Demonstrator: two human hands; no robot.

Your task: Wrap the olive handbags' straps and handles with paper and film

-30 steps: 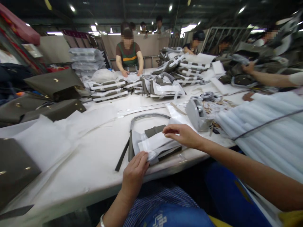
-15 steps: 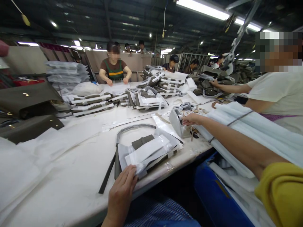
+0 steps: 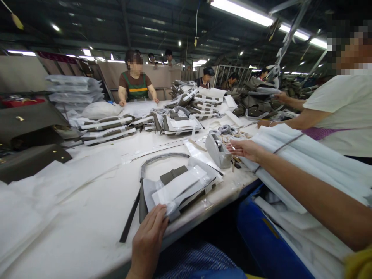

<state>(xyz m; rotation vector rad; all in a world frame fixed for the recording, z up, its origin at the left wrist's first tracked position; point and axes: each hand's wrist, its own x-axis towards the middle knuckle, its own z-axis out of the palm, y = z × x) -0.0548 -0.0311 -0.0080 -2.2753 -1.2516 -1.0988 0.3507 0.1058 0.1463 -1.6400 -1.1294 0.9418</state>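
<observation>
A dark olive bag with white wrapping and a wrapped looped handle lies near the table's front edge. My left hand grips the wrapping at the bag's lower left corner, fingers pressed together. My right hand is beside a grey tape dispenser, just right of it, with a small shiny piece at the fingertips, which looks like clear tape. A dark strap hangs off the bag's left side.
Wrapped bags are piled across the table. White sheets lie at left, tied foam rolls at right above a blue bin. One person stands opposite, another at right.
My right hand has drawn back slightly to the right from the tape dispenser. My left hand stays on the bag. The person at right has shifted, and the view has turned a little.
</observation>
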